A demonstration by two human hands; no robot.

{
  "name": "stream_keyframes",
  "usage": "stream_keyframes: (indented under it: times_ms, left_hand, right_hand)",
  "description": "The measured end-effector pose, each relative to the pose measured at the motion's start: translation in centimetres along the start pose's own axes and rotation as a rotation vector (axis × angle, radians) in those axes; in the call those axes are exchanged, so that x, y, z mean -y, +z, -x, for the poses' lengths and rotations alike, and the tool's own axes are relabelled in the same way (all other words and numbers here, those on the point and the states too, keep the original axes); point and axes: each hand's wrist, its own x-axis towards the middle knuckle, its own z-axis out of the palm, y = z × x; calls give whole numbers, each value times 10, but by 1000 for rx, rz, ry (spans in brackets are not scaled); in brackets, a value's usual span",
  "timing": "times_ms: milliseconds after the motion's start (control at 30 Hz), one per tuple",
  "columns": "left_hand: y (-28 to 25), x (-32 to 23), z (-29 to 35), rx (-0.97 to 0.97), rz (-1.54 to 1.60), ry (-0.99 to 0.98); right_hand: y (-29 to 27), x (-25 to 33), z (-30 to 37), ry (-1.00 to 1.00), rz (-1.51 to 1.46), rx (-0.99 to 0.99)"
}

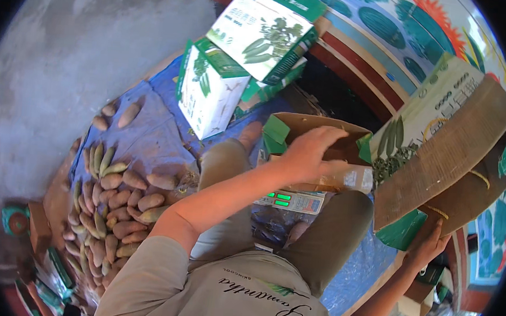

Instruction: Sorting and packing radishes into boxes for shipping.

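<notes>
My left hand (316, 153), fingers apart and holding nothing, reaches over a small open cardboard carton (354, 134) with green flaps. That carton sits on a digital scale (300, 201) with lit green displays, between my knees. My left forearm hides part of both. On the right, my right hand (430, 244) grips the lower edge of a large gift box (446, 165). This box stands tilted with its brown inner side towards me and its lid hinged open; yellow cord handles show on it. A printed white panel with green vegetables faces the small carton.
Several green-and-white printed boxes (262, 29) are stacked ahead on the blue tarp (157, 107). A heap of oblong reddish-brown and green root vegetables (114, 219) lies to my left. A painted wall (385, 26) and a red-brown ledge stand behind the boxes.
</notes>
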Motion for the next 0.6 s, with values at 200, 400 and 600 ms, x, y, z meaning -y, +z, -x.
stream_keyframes:
  times_ms: [200, 400, 600]
  left_hand:
    - [-37, -49, 18, -174, 104, 20]
    - [-90, -51, 57, -306, 112, -101]
    - [-122, -10, 91, -799, 156, -422]
  right_hand:
    - [117, 25, 14, -83, 26, 219]
    - [220, 48, 49, -181, -109, 465]
    - [291, 78, 114, -397, -27, 786]
